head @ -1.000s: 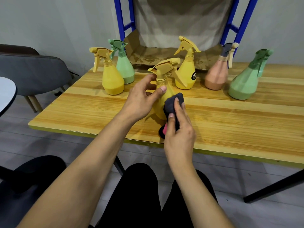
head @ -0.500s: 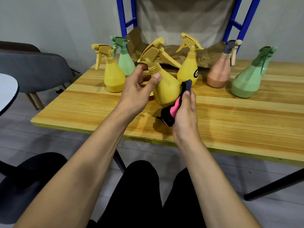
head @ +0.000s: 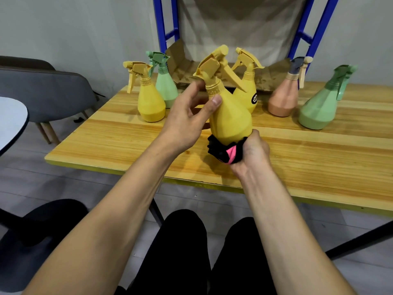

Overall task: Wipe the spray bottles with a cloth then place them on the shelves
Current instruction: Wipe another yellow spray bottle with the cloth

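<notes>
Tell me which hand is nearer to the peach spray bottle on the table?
Right. The right hand holds the cloth under the lifted yellow bottle, nearer the peach spray bottle. The left hand is on that bottle's far side.

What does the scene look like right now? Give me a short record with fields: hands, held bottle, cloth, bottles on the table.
left hand: grips the neck of the held yellow bottle
right hand: presses the black and pink cloth under the bottle's base
held bottle: lifted off the wooden table, tilted
bottles standing on table: five; two yellow, two green, one peach
shelf frame: blue, behind the table
</notes>
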`<state>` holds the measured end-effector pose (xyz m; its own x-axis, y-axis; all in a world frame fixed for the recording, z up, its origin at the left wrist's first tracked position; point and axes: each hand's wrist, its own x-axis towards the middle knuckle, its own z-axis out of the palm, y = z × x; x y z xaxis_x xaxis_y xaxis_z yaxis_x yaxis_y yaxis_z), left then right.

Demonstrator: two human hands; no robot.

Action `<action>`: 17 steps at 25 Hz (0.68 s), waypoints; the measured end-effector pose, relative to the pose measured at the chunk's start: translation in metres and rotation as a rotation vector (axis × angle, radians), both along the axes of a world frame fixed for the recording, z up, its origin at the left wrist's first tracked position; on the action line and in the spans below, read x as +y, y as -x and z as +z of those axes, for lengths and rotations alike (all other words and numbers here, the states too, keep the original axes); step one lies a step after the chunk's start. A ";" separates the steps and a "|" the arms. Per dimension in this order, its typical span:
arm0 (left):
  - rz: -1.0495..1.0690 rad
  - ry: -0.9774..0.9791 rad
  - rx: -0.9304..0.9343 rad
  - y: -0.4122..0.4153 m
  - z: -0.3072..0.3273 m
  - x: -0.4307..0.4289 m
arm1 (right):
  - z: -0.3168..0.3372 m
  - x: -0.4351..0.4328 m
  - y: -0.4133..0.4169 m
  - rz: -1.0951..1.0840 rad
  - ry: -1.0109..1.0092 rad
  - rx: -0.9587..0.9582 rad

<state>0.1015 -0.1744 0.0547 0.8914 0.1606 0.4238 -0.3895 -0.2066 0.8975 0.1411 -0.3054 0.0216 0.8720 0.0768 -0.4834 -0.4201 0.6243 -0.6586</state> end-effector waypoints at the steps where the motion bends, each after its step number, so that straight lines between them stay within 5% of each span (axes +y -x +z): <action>1: 0.005 -0.004 0.005 0.000 -0.001 0.000 | -0.002 0.001 0.001 -0.071 0.023 -0.025; 4: 0.021 0.000 0.018 0.000 -0.007 0.000 | -0.013 0.000 0.005 -0.228 0.159 -0.248; 8: 0.111 -0.054 0.043 -0.001 -0.015 -0.002 | -0.027 -0.004 0.017 -0.252 0.674 -0.753; 17: 0.319 -0.279 0.083 0.001 -0.027 0.007 | -0.039 -0.002 0.030 -0.013 0.925 -1.003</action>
<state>0.1008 -0.1675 0.0274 0.8487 0.3228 0.4190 -0.1957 -0.5444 0.8157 0.1115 -0.3074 -0.0176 0.8736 0.0627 0.4826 0.4845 -0.2068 -0.8500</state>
